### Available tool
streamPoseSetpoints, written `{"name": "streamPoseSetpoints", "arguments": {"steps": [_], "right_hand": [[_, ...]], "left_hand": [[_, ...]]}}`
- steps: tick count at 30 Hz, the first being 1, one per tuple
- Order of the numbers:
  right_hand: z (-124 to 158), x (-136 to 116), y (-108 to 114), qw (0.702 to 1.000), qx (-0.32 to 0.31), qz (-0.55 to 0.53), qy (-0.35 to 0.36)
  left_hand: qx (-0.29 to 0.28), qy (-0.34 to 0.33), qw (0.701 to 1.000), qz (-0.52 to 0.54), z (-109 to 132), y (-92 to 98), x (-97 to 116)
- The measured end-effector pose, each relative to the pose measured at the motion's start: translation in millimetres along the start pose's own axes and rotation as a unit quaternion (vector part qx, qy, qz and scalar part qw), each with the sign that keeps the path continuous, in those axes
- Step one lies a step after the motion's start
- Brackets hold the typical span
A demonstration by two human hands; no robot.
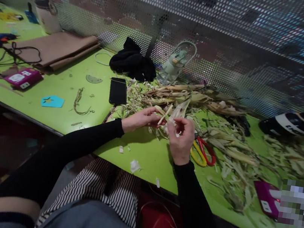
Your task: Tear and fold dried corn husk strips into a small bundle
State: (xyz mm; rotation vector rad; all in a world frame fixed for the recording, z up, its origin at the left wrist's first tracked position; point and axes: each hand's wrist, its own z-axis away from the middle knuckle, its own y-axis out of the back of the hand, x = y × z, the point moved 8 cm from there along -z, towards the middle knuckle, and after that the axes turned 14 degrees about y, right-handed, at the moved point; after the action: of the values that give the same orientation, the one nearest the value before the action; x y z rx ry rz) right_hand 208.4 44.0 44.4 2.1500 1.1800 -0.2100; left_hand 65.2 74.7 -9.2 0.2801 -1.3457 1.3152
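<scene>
Both my hands are raised a little over the green table (135, 147), at the near edge of a heap of dried corn husks (178, 91). My left hand (145, 120) has its fingers closed around a narrow pale strip of corn husk (164, 116). Thumb and fingers of my right hand (181, 135) pinch a wider, thin piece of corn husk (180, 108) that stands up between the hands. Just right of that hand lie scissors (203, 152) with one yellow and one red handle loop. The fingertips are partly hidden by the husk.
A black phone (118, 91), black cloth (133, 59) and clear bottle (175, 64) lie behind the left hand. Further left are a blue tag (52, 101), purple box (24, 78), brown paper (56, 48) and glue gun (0, 38). A dark bottle (287, 123) lies right, before the perforated metal screen (238, 35).
</scene>
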Motion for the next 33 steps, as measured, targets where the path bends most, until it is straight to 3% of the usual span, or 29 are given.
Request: {"name": "streamPoseSetpoints", "arguments": {"steps": [3, 6, 12, 21, 27, 33], "right_hand": [[0.5, 10.2, -1.5, 1.000, -0.002, -0.011, -0.018], [0.9, 11.8, -12.7, 0.997, -0.060, -0.043, -0.012], [1.1, -14.1, -24.1, 0.984, -0.139, -0.014, 0.112], [5.6, -30.3, -25.1, 0.962, -0.118, 0.106, 0.222], [6.9, -27.1, -21.7, 0.971, -0.090, 0.087, 0.205], [5.5, -26.9, -25.6, 0.969, -0.121, 0.081, 0.201]], "left_hand": [[0.002, 0.003, 1.000, 0.011, 1.3, 0.6, 1.2], [0.011, 0.009, 1.000, 0.012, 1.2, 2.3, 1.3], [0.049, -0.007, 0.998, -0.027, 0.0, 9.0, 3.0], [0.047, -0.011, 0.997, -0.059, -0.8, 7.5, 1.7], [0.033, 0.028, 0.999, 0.017, -0.3, 4.9, -4.0], [0.066, 0.018, 0.997, 0.025, -0.3, 10.3, -2.0]]}}
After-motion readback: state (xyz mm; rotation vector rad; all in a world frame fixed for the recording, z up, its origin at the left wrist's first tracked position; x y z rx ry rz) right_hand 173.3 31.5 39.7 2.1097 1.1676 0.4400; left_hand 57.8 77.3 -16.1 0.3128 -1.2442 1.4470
